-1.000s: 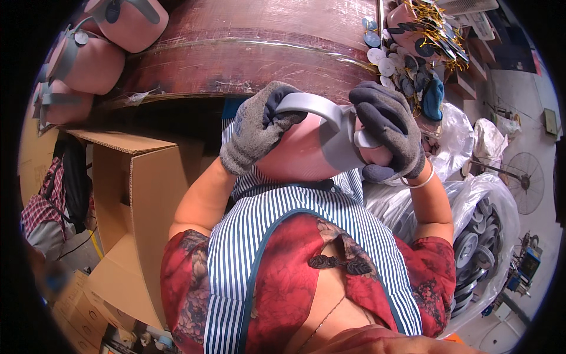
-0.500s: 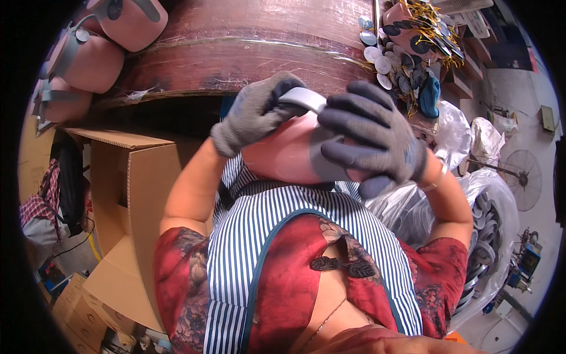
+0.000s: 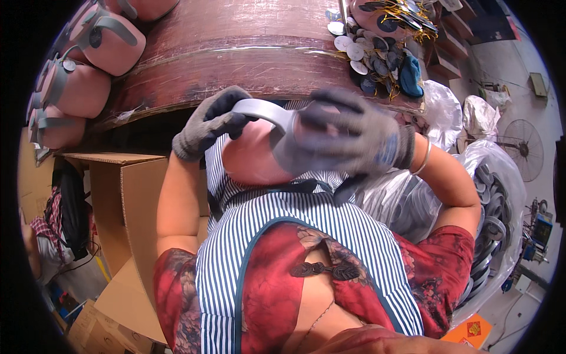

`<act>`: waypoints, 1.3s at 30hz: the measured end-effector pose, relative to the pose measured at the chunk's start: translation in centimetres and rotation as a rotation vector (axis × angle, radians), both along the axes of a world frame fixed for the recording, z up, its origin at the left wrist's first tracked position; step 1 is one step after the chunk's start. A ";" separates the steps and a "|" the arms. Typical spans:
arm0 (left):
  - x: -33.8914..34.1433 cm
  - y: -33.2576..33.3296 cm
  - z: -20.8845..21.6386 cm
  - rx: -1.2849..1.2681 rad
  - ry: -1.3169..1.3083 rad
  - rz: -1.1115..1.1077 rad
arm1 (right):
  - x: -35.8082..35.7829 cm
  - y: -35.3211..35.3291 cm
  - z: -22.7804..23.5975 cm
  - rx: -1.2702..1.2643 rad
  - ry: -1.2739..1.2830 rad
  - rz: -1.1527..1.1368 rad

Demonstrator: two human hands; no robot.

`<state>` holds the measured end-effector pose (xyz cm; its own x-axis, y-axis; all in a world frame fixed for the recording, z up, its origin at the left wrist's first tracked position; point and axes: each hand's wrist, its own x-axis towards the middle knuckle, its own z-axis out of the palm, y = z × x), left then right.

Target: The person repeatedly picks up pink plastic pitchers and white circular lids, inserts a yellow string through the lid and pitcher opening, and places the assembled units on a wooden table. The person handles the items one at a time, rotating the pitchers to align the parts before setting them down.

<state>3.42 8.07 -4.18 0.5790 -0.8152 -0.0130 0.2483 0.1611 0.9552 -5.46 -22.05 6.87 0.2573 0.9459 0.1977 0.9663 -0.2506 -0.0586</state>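
Observation:
In front of my body I have a pink rounded bucket (image 3: 247, 154) with a grey carrying handle (image 3: 259, 108) arched over its top. My left hand (image 3: 213, 123), in a grey knit glove with dark-coated fingers, is closed around the far left end of that handle. On the bucket's right side, my gloved right hand (image 3: 359, 138) lies over the spot where the handle joins the wall. Motion smears its fingers, and that part of the bucket is hidden beneath them.
Similar pink buckets (image 3: 79, 88) stand at the worn red table's (image 3: 230, 71) left. Round tags (image 3: 368, 56) with yellow strings and a teal cloth (image 3: 411, 76) lie at its right. An open carton (image 3: 141, 194) is at my left; a plastic bag of grey handles (image 3: 492, 218) is right.
The bucket and my left hand have shifted left and slightly down. My right hand has swept across the bucket's side and is now blurred. The view has turned a little.

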 end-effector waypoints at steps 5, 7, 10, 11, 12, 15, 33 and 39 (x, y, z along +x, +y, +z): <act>-1.7 -3.8 0.0 -0.008 -0.032 0.174 | 0.5 1.4 -1.2 0.263 0.082 0.096; -3.3 -4.1 2.0 0.234 -0.041 0.300 | 1.1 0.7 -4.1 0.613 0.273 -0.325; -7.9 -6.9 3.5 0.515 -0.527 0.579 | 4.4 0.4 -7.8 0.515 0.642 -0.707; -8.4 -7.2 3.1 0.587 -0.707 0.614 | 6.1 -0.2 -9.6 0.532 0.745 -0.664; -8.3 -7.1 3.0 0.594 -0.639 0.592 | 6.9 -0.2 -9.6 0.618 0.925 -0.633; -5.7 -5.6 3.4 0.241 0.122 0.407 | 6.9 -0.3 -10.4 1.094 0.852 -0.574; -5.3 -3.7 1.7 0.371 -0.245 0.342 | 0.9 -1.3 -10.2 1.522 1.086 -1.066; -4.8 -4.3 2.0 0.478 -0.388 0.425 | 1.0 4.6 -12.6 1.383 0.397 -1.107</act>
